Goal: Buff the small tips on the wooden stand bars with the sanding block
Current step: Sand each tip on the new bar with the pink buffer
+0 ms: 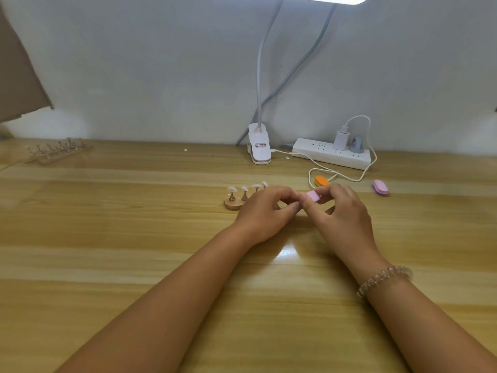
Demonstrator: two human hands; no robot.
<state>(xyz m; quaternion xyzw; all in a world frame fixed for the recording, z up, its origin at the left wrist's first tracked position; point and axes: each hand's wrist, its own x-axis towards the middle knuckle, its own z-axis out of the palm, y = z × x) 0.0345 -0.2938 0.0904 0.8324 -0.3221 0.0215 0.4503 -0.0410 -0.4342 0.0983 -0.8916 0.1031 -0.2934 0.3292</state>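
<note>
— Where was the block (pixel 312 196)?
— We pinched it in our right hand (pixel 343 214), just beside the stand (pixel 233 203) with 4 tips (pixel 244 188). Our left hand (pixel 265 212) curled; what it held, we couldn't tell.

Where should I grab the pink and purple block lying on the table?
Pinch the pink and purple block across its two long sides, coming from above. It lies flat on the table, and its narrow width probably fits between thumb and finger.
</note>
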